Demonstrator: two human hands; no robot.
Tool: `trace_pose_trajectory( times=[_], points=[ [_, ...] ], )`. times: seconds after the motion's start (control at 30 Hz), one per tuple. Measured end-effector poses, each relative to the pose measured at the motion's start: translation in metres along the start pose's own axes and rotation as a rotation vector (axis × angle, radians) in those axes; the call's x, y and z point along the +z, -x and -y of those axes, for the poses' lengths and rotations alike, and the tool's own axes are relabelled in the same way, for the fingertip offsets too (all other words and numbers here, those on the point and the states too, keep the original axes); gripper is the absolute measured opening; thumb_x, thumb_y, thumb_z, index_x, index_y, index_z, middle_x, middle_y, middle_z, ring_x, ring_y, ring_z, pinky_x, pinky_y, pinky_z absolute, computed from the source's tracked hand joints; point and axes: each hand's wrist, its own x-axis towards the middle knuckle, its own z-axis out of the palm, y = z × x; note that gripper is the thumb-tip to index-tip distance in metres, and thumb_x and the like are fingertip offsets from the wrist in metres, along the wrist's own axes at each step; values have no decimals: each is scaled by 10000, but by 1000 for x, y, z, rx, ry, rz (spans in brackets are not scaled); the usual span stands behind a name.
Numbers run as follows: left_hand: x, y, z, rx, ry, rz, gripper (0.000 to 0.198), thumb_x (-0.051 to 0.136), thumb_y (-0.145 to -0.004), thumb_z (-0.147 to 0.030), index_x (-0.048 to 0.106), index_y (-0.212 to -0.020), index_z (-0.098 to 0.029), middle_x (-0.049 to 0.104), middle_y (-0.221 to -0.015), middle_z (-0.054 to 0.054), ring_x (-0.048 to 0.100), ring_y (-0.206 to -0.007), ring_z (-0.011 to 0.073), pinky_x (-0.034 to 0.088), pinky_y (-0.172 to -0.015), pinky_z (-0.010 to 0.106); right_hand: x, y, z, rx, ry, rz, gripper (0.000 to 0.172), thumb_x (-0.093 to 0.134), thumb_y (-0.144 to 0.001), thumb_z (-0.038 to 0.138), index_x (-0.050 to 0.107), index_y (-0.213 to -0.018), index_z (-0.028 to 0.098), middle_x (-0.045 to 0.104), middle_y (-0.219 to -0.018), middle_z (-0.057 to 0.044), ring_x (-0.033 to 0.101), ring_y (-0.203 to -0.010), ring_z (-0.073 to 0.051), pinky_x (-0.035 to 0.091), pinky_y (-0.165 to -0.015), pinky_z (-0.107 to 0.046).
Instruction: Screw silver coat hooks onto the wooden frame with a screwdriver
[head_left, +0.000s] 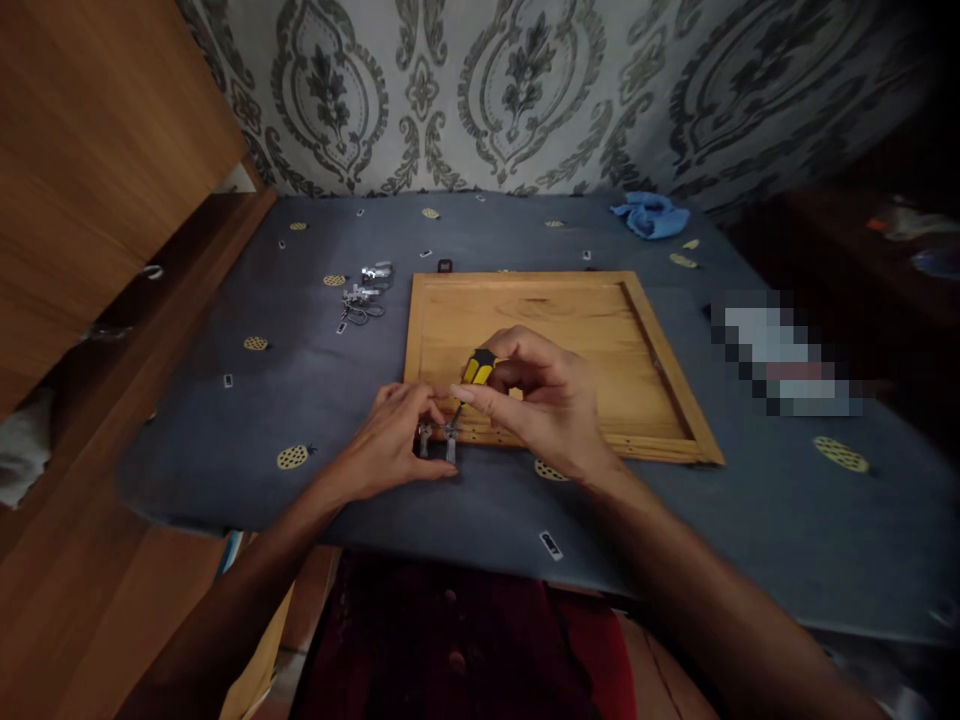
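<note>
Wood, smooth and honey-coloured, formed the square panel (540, 320), its raised frame bordering a recessed face. It lay flat on a soft grey cloth (300, 400) printed with yellow ovals. The right hand (547, 400) was curled tight around a yellow-and-black screwdriver (477, 368). Its long axis slanted, handle away from the person and tip down toward the panel's near edge. There the left hand (394, 440) pinched a small metal hinge (450, 440). Shiny metal fittings (366, 292) lay heaped beyond.
</note>
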Motion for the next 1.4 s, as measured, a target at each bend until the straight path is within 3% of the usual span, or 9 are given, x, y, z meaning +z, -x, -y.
trace_pose_trajectory(
  times=[0.1,0.2,0.43,0.87,1.03,1.2,1.4],
  points=[
    [1,0,2,-1,-8,1,554,878,-684,-339,489,-1064,-233,670,-1042,26,639,-1074,294,406,-1024,501,4,1,3,-80,35,-192,377,849,-781,405,508,-799,244,526,-693,65,433,-472,-59,374,-417,-227],
    [3,0,4,4,-3,4,630,884,-682,-355,461,-1134,-239,687,-1068,35,631,-1130,312,384,-1049,520,2,0,4,-69,54,-262,374,824,-806,421,487,-819,259,518,-691,61,446,-472,-73,384,-413,-239],
    [0,1,1,-6,7,23,603,866,-705,-353,451,-1128,-245,689,-1093,34,624,-1154,306,388,-1050,506,0,0,-1,-13,112,-144,381,826,-801,427,491,-784,245,487,-631,71,448,-464,-83,390,-430,-262],
    [1,1,-1,-7,7,20,662,887,-690,-310,454,-1186,-240,704,-1058,27,619,-1156,306,373,-1057,495,1,1,-10,-54,120,-99,348,833,-794,402,526,-807,240,519,-652,63,467,-486,-82,397,-457,-250],
    [0,1,-1,-3,10,21,542,875,-686,-317,485,-1053,-236,695,-1066,25,630,-1130,302,389,-1035,497,0,0,-5,25,10,2,340,836,-791,378,548,-917,250,611,-747,41,551,-540,-103,438,-439,-233],
    [0,0,-2,-10,27,5,500,865,-690,-327,474,-992,-246,681,-1070,26,631,-1104,297,411,-1019,504,-6,-2,6,64,-13,137,233,770,-864,375,661,-1007,227,616,-722,42,605,-552,-99,536,-544,-247],
    [-1,1,-3,-10,16,4,473,853,-702,-331,485,-988,-250,680,-1062,22,630,-1097,296,411,-1024,501,0,3,2,99,-117,59,327,842,-779,396,580,-881,229,659,-790,41,581,-496,-75,506,-416,-202]
  ],
)
